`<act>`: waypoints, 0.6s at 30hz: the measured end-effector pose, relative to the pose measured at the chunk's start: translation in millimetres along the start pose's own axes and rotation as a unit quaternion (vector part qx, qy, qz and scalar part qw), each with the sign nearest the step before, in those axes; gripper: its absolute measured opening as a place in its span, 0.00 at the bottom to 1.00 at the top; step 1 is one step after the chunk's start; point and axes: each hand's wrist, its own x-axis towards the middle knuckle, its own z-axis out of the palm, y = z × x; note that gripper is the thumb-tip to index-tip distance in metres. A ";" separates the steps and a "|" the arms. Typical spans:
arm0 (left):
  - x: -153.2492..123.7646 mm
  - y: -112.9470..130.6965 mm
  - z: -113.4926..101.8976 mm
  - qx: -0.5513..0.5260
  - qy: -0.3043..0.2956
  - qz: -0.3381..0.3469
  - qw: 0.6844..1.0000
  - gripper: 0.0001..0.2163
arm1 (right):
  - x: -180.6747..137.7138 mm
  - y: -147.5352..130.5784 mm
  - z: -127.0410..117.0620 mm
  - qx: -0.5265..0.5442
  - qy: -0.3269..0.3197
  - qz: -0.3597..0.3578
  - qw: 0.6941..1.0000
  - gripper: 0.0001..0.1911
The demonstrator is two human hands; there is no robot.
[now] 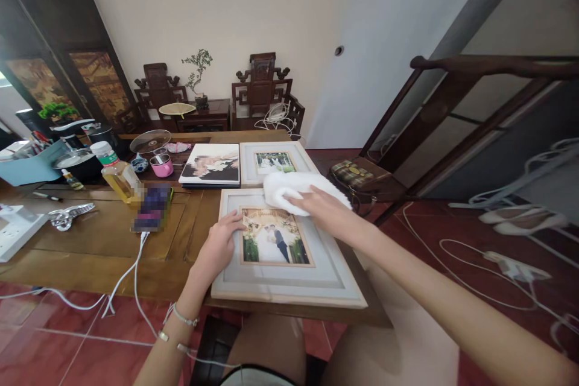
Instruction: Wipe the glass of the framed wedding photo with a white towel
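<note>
A white-framed photo (289, 286) lies flat on the wooden table (104, 241) in front of me. My left hand (220, 245) rests on its left side, fingers curled against the glass beside the picture. My right hand (319, 208) presses a white cloth (294, 187) onto the frame's top edge, fingers closed over it. A second white-framed photo (253, 169) lies just behind, partly covered by the cloth. A photo album (211, 166) sits to its left.
On the table's left are a bottle of yellow liquid (118, 175), a pink cup (161, 165), a phone (152, 208) with a white cable, a pot and a power strip (15, 230). A wooden chair (362, 178) stands at right; cables lie on the red floor.
</note>
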 end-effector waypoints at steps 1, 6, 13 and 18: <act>0.1 0.5 -0.1 -0.001 0.002 0.000 1.000 0.24 | -3.7 8.8 -4.2 -0.010 -0.003 0.013 1.000 0.35; 1.6 2.4 -0.6 0.019 0.004 -0.010 1.000 0.25 | -7.3 34.6 -20.0 -0.082 0.088 0.082 0.989 0.32; 2.6 -0.2 -0.1 0.046 -0.010 -0.020 0.999 0.23 | -12.3 -0.1 21.8 -0.045 0.039 0.003 0.998 0.35; 3.1 -1.3 0.7 0.047 -0.005 -0.018 0.999 0.27 | -47.6 -33.5 22.0 -0.037 0.022 -0.012 0.999 0.36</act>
